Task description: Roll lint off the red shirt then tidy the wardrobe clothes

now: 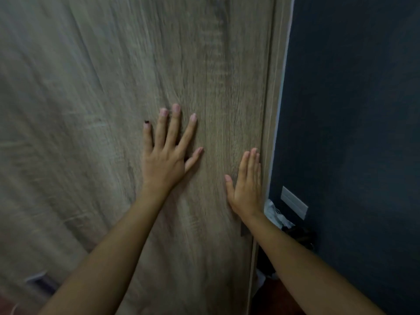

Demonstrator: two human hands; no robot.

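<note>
Both hands lie flat on the pale grey-brown wood-grain wardrobe door. Left hand, fingers straight and spread, presses near centre; right hand, fingers straight and together, presses at 3 o'clock of it, beside the door's edge. Dark blue-grey wall panel stands farther toward 3 o'clock (crumpled white item at its foot). No red shirt shows in this view.

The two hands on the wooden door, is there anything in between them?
No, only bare wood. In the head view the left hand and right hand both lie flat on the door, with just wood grain between them.
</note>
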